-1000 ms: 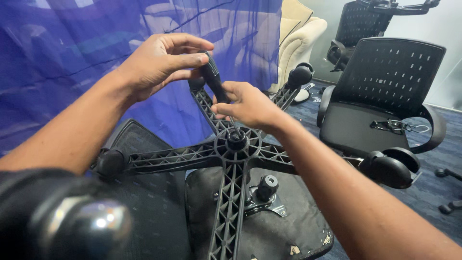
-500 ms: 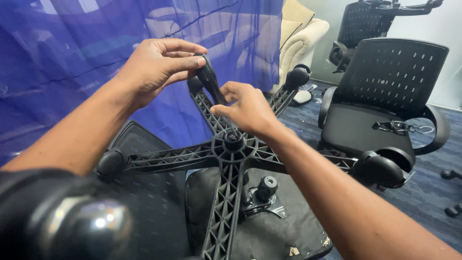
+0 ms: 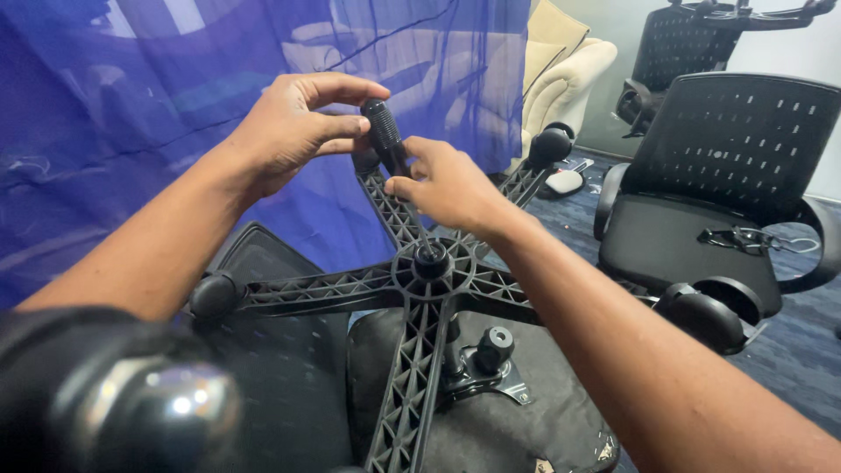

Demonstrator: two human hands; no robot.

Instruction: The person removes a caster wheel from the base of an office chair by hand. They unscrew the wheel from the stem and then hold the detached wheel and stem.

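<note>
Screwdriver (image 3: 385,136) standing tilted at twelve o'clock over hub (image 3: 430,260) of upturned five-star chair base (image 3: 333,287), tip apparently in hub. Left hand (image 3: 293,123) pinched on handle top; right hand (image 3: 447,188) clamped lower on shaft. Likely mid-prying at hub; next calls for steady downward pressure.

Screwdriver (image 3: 385,136) now more upright.

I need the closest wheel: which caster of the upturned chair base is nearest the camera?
The blurred caster at bottom left, with a shiny highlight. The other casters sit farther out on their spokes and look smaller.
</note>
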